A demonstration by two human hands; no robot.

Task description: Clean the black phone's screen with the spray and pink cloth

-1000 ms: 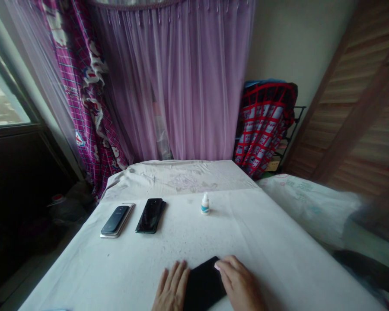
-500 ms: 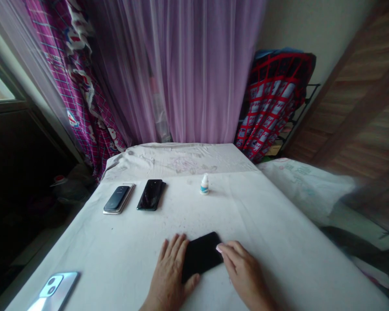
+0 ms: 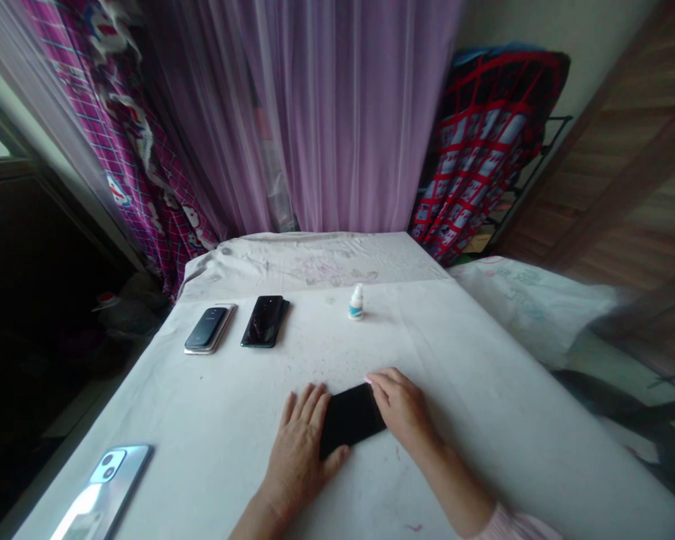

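Observation:
A black smartphone [image 3: 351, 421] lies face up and slanted on the white-covered table, its dark screen showing between my hands. Across its left end rests my left hand [image 3: 305, 433], the index finger at the far corner and the thumb at the near edge, holding it against the cloth. My right hand [image 3: 399, 405] is at the phone's right end, thumb and fingertips pinched on a small pale pink piece [image 3: 367, 380] by the far right corner. What that piece is made of is too small to tell. The palm side of my right hand is hidden.
A small white dropper bottle [image 3: 356, 303] stands upright farther back. Left of it lie a stack of black phones [image 3: 263, 321] and a dark phone [image 3: 207, 328] on a pale one. A silvery-blue phone [image 3: 106, 487] lies camera side up near the left edge.
The view has tilted down, bringing the silvery-blue phone into sight. My right hand has shifted along the phone's right end to its far corner; my left hand stays on the left end.

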